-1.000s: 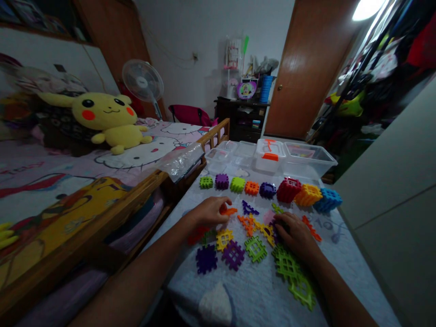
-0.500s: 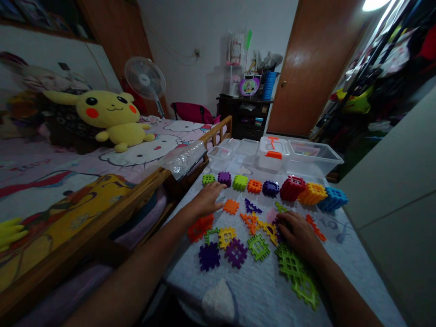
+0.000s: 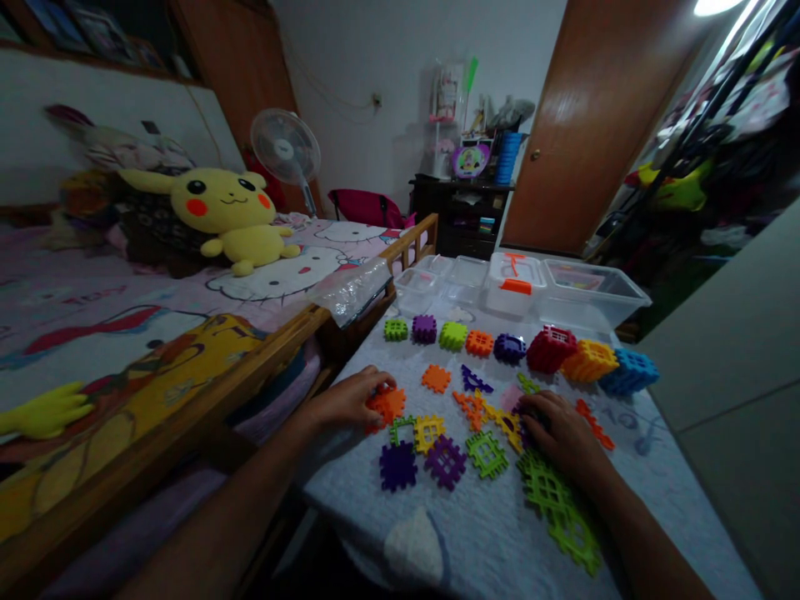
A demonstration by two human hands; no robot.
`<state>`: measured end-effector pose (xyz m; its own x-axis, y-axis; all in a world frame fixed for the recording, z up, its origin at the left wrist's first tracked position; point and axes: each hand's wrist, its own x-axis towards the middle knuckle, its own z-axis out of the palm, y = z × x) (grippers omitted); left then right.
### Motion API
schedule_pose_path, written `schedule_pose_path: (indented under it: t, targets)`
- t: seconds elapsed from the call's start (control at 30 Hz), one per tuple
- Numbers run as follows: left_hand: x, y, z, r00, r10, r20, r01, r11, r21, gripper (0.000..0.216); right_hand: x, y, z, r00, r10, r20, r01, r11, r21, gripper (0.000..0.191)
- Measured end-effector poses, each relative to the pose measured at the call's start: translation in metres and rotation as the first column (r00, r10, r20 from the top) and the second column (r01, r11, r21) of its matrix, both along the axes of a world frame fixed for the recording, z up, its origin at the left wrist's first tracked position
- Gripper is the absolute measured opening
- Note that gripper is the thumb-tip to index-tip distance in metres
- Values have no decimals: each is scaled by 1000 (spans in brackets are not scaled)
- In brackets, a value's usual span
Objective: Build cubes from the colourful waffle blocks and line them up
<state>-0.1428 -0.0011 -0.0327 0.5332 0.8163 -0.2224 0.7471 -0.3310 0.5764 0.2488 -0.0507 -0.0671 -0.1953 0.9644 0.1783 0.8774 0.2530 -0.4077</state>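
Overall exposure is dim and underexposed. The sole light source is a bright ceiling lamp [image 3: 718,5] at the top right corner, blown out to white, with a sheen on the brown wooden door [image 3: 587,133] below it. The near edge of the white-clothed table [image 3: 475,533] lies in deep shadow. Straight lines bow toward the frame edges, wide-angle distortion. Fine detail is soft and noisy, worst in the dark periphery.

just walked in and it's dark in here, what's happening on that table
A person sits at a cloth-covered table beside a bed, working with flat plastic waffle tiles. The left hand rests on an orange tile at the table's near left. The right hand covers loose tiles next to a green lattice piece. A row of built cubes stands in front of clear plastic boxes.
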Motion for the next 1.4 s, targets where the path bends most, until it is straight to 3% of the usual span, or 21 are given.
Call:
schedule_pose_path:
  t: [0.13, 0.23, 0.37, 0.5, 0.63, 0.73, 0.87, 1.0, 1.17, 1.4]
  targets:
    - [-3, 6, -2, 992, 72, 106, -74, 997, 9, 51, 0, 0, 0, 1000, 7, -25, -7, 1000, 1, 30]
    - [4, 9, 5, 976, 127, 176, -136, 990, 37, 32, -1, 0, 1, 999, 9, -33, -9, 1000, 8, 28]
    - [28, 8, 19, 963, 123, 241, -177, 960, 217, 9, -1, 0, 1, 999, -1, -45, 2, 1000, 15, 27]
    - [61, 12, 25, 972, 44, 232, -143, 893, 426, 16, -2, 1, 1, 999, 3, -35, -3, 1000, 15, 26]
    - [91, 27, 19, 990, -30, 138, -44, 863, 503, 24, -2, 0, 2, 999, 13, -37, -13, 1000, 13, 25]
    - [101, 38, 11, 994, -109, -21, 106, 881, 462, 24, -2, -1, 3, 999, 10, -44, -9, 1000, 8, 25]
    - [92, 41, 10, 962, -240, -133, 269, 918, 292, 34, -3, -1, 4, 999, 0, -43, 0, 1000, -10, 25]
    - [84, 44, 18, 973, -211, -92, 228, 936, 269, 38, -3, -1, 4, 999, 7, -41, -7, 1000, -1, 23]
    - [96, 59, 17, 968, -228, -104, 246, 945, 217, 62, -3, -1, 2, 999, -3, -39, 3, 1000, 10, 23]
    - [100, 70, 10, 958, -229, -173, 258, 951, 171, 49, -3, -2, 3, 1000, -16, -25, 16, 1000, 1, 24]
